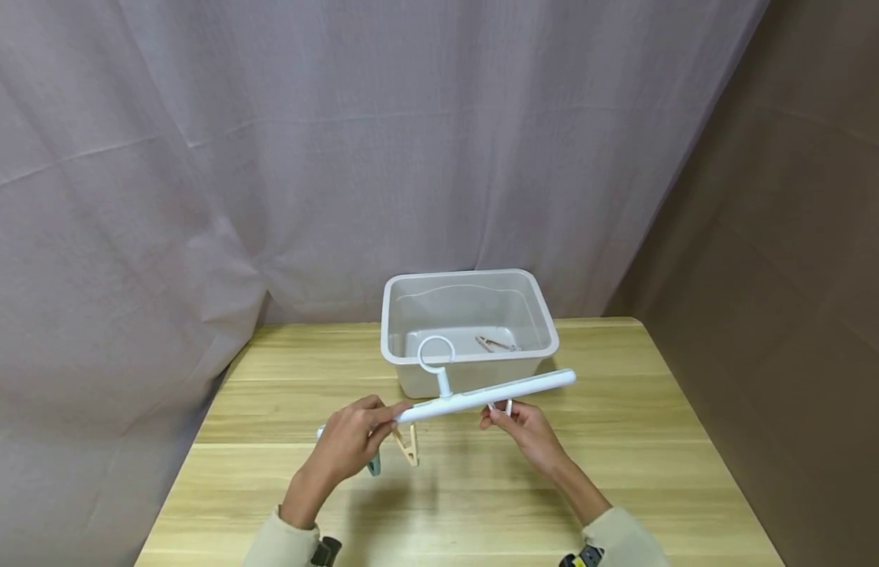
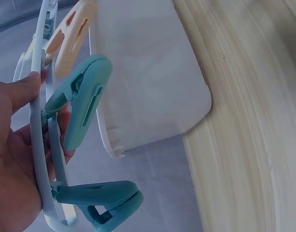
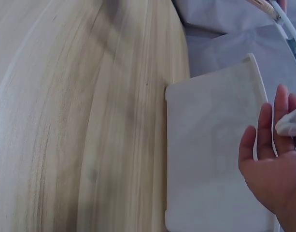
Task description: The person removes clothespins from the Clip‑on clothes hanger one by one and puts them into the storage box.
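In the head view my left hand [image 1: 347, 437] grips a white clothes hanger [image 1: 513, 388] left of its ring hook, thumb and fingers around the bar. A yellowish clothes peg [image 1: 409, 447] hangs from the bar beside my fingers. The left wrist view shows two teal pegs [image 2: 87, 104] and a peach-coloured peg [image 2: 73, 38] hanging along the slotted bar. Under the bar's right half, my right hand [image 1: 532, 437] pinches a white clothes peg [image 3: 290, 123]. The peg's prongs [image 1: 509, 407] point up close under the bar; its far end is cut off in the right wrist view.
A pale plastic bin [image 1: 539, 346] stands at the back of the wooden table [image 1: 624, 441], just behind the hanger. Inside lies a brownish peg [image 1: 491, 344]. Grey curtain [image 1: 340, 157] hangs behind the table, with a darker cloth [image 1: 780, 276] along the right side.
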`<state>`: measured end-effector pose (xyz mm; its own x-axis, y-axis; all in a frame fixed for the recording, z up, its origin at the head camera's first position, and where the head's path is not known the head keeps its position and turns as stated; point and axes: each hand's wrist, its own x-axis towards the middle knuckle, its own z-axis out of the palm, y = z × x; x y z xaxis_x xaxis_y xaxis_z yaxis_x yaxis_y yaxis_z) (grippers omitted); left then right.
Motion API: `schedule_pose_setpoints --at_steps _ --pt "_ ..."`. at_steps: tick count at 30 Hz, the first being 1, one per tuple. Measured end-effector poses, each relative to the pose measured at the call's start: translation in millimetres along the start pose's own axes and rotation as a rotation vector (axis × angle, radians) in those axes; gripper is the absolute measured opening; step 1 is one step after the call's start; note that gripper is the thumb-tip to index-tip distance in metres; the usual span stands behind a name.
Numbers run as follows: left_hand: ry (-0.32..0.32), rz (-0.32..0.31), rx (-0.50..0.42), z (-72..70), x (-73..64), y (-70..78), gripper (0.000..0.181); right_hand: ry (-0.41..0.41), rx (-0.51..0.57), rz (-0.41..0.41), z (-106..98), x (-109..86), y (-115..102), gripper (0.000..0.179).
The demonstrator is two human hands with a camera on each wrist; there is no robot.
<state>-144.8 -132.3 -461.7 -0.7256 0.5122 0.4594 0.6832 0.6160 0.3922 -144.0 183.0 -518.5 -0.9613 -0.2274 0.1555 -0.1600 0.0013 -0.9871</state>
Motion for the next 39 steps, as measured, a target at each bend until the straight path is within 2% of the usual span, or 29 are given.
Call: schedule_pose_setpoints --at_steps 12,16,19,23,29,39 --pt "0.004 -0.014 0.004 -1.4 2.6 1.1 0.035 0.192 -0.154 0.020 6.7 -0.8 -8.4 0.020" --pt "0.001 -0.020 0.009 -1.2 2.7 1.0 0.037 0.267 -0.236 0.032 8.6 -1.8 -7.9 0.018" --pt "-0.009 -0.026 0.013 -0.7 2.7 1.1 0.037 0.332 -0.303 0.008 10.9 -2.7 -7.2 0.015" --pt "-0.024 -0.033 0.026 -0.5 2.6 1.2 0.037 0.411 -0.414 -0.106 14.5 -2.8 -4.3 0.011" --pt "-0.031 -0.033 0.052 -1.7 3.3 2.2 0.037 0.511 -0.564 -0.330 19.0 -2.8 -1.1 0.010" --pt "-0.042 -0.040 0.024 -0.6 3.2 3.5 0.033 0.575 -0.679 -0.563 20.8 -2.8 0.3 0.023"
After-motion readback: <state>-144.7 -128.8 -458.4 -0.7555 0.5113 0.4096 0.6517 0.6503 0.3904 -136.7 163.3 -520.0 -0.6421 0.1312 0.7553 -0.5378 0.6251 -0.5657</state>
